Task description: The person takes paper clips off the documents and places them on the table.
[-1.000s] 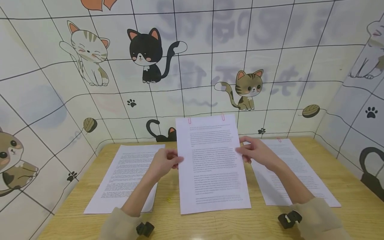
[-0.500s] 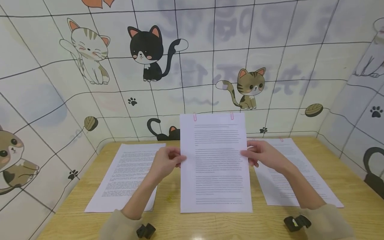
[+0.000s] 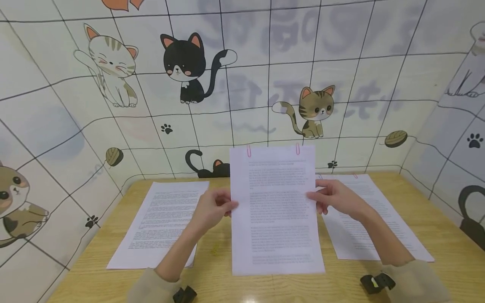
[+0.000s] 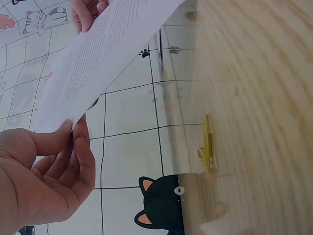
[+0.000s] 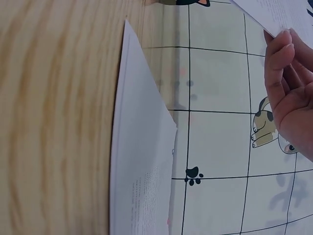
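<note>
- So the clipped stack of printed pages (image 3: 276, 208) sits a touch lower and more to the right than half a second ago, when it was squared up over the wooden table (image 3: 219, 273); its bottom edge now comes nearer the table's near edge.
- My read is that the person is just resettling or straightening the stack between both hands, nothing more dramatic.
- Left hand (image 3: 213, 209) pinches the stack's left edge, thumb over fingers, which the left wrist view shows nicely (image 4: 46, 171).
- Right hand (image 3: 335, 198) is clamped on the right edge the same way, fingers curled round the paper.
- The stack stands upright above the middle of the table, tilted back a little, printed side facing the person.
- Its long axis runs top to bottom, leaning very slightly clockwise, with the two pink paper clips (image 3: 249, 150) on the top edge pointing up at the cat wallpaper (image 3: 185, 69).
- Lying flat on the table: one printed sheet (image 3: 159, 223) at the left side, and another stack (image 3: 363, 219) at the right, partly under the right forearm.
</note>
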Motion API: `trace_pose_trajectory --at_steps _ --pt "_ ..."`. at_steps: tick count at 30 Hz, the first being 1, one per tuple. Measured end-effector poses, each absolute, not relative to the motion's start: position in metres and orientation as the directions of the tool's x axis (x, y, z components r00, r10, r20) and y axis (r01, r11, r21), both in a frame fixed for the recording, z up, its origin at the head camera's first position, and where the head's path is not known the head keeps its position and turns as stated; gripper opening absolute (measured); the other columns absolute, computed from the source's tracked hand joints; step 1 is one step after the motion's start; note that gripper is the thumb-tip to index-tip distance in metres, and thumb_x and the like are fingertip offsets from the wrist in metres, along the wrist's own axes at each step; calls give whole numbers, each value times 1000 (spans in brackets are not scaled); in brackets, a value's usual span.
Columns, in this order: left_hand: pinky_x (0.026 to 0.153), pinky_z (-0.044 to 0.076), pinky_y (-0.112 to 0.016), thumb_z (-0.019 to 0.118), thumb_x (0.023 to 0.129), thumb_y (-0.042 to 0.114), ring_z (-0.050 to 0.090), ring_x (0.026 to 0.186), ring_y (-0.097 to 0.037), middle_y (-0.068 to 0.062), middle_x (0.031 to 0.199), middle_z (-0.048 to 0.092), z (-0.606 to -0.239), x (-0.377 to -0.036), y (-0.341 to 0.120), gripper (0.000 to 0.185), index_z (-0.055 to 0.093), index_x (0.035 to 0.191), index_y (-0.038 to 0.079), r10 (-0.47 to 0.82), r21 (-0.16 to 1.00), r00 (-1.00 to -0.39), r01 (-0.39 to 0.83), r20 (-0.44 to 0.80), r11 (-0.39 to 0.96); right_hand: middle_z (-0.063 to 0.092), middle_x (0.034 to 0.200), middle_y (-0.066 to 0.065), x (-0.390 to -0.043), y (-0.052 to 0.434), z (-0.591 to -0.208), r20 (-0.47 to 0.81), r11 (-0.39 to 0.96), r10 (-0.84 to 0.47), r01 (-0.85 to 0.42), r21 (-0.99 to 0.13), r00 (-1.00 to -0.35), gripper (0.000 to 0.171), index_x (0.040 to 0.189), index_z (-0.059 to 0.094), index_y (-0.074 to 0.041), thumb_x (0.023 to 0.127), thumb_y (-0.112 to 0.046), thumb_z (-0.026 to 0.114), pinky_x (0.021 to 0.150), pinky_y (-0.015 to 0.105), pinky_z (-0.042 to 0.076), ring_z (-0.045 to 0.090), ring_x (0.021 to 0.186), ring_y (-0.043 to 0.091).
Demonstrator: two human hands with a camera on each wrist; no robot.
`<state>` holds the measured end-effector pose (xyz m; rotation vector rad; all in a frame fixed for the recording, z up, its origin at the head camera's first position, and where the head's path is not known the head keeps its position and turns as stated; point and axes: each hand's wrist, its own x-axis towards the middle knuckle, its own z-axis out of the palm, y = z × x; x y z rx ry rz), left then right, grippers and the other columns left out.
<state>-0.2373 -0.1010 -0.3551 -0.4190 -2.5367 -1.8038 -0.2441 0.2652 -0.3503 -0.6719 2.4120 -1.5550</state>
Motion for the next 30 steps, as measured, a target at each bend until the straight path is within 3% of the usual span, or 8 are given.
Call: trace_pose_trajectory --at_steps 6,12,19,24,30 --pt "61 53 -29 74 87 -4 59 62 -22 -6 72 66 -360 -236 -100 10 67 81 1 229 927 -961 223 157 300 63 70 17 -243 266 -353 72 405 -466 -285 -869 -882 24 114 62 1 101 -19 64 51 27 42 52 52 22" --pt "65 57 -43 74 87 -5 61 63 -24 -6 73 67 -361 -235 -100 10 67 81 0 233 926 -959 227 160 301 68 79 16 -242 267 -350 98 371 -482 -304 -878 -870 28 123 60 1 101 -17 63 49 26 44 52 52 26" --pt "64 51 -25 74 89 0 62 68 -21 -6 76 69 -358 -236 -103 5 69 87 -1 292 900 -933 300 208 317 60 64 17 -239 265 -349 164 378 -440 -348 -858 -883 19 107 64 4 100 -13 65 47 27 39 49 48 23" --pt "67 50 -26 73 91 5 64 73 -18 -4 83 71 -350 -235 -107 6 72 96 2 281 868 -922 356 267 346 63 70 18 -239 263 -351 196 374 -423 -367 -852 -885 21 113 65 3 100 -12 65 47 27 42 51 50 22" --pt "74 56 -27 75 90 4 69 79 -18 -6 90 73 -341 -234 -110 16 73 105 3 216 810 -880 474 423 345 63 66 11 -239 260 -353 233 374 -442 -413 -830 -867 15 109 67 2 99 -10 65 46 27 42 51 49 21"
